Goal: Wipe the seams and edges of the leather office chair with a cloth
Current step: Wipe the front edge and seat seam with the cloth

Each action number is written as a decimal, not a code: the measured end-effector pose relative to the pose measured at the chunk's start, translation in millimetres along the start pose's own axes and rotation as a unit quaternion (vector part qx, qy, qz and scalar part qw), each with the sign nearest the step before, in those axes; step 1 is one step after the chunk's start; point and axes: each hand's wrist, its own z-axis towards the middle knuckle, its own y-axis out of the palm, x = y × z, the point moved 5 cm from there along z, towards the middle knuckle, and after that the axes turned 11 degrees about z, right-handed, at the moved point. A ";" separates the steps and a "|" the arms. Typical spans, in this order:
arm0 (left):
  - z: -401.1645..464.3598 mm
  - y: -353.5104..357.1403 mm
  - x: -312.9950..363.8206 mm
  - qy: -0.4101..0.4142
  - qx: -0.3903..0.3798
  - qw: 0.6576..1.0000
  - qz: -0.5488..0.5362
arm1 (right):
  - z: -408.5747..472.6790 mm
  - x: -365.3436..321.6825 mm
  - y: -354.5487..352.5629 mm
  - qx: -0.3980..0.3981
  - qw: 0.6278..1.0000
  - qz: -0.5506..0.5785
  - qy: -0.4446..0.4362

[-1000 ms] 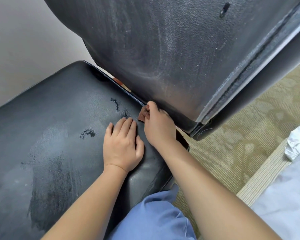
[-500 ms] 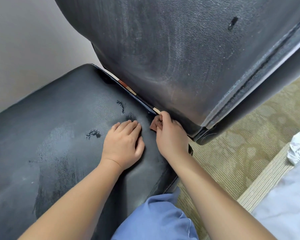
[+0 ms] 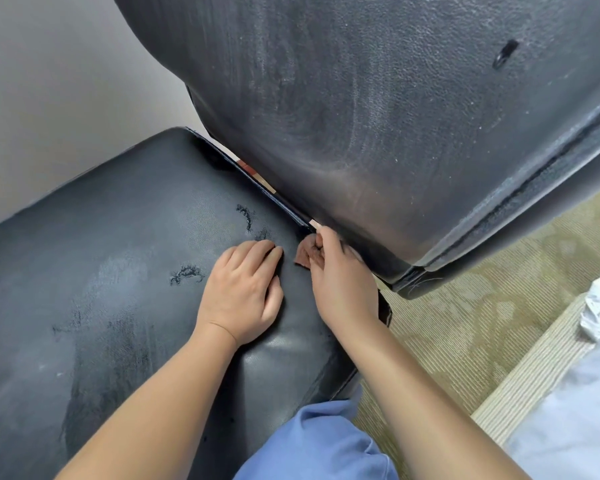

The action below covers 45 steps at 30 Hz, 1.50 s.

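Right hand (image 3: 343,282) pinches a small brown cloth (image 3: 305,253), fingers curled round it, index tip pushed into the gap where the chair seat (image 3: 118,271) meets the backrest (image 3: 378,116). Cloth sits just left of that hand, on the seat's rear edge. Left hand (image 3: 243,292) lies flat on the seat just beside it, fingers together, slightly bent. Cracked leather patches just beyond its fingertips.

Both hands (image 3: 288,285) on seat (image 3: 118,271), backrest (image 3: 378,116) behind; cloth (image 3: 305,252) between.
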 end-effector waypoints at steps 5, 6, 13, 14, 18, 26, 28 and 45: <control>-0.5 2.4 -2.3 -0.010 0.002 1.000 -0.007 | 3.6 -2.6 1.0 0.004 1.000 0.006 0.002; -0.5 2.8 -2.2 -0.009 0.002 1.000 -0.010 | 9.0 -5.1 2.7 0.002 1.000 0.003 0.003; 0.7 3.0 -3.2 -0.016 -0.004 1.000 -0.019 | 46.9 -22.2 10.5 -0.026 0.999 0.002 0.023; 0.6 3.2 -3.6 -0.019 -0.002 1.000 -0.020 | 46.5 -21.8 10.3 -0.029 0.999 0.008 0.022; -0.7 2.5 -4.8 -0.027 0.010 0.999 -0.026 | 21.2 -15.0 7.3 -0.018 0.999 0.033 -0.012; -2.0 4.5 -8.0 -0.053 0.015 0.998 -0.016 | 22.9 -19.6 10.9 -0.017 0.999 -0.002 -0.028; -1.9 3.9 -9.1 -0.060 0.021 0.998 -0.010 | 37.4 -21.2 12.5 -0.017 1.000 0.008 -0.001; 0.7 5.2 -10.2 -0.063 0.026 0.998 -0.014 | 35.7 -28.9 16.2 -0.022 0.998 0.011 -0.055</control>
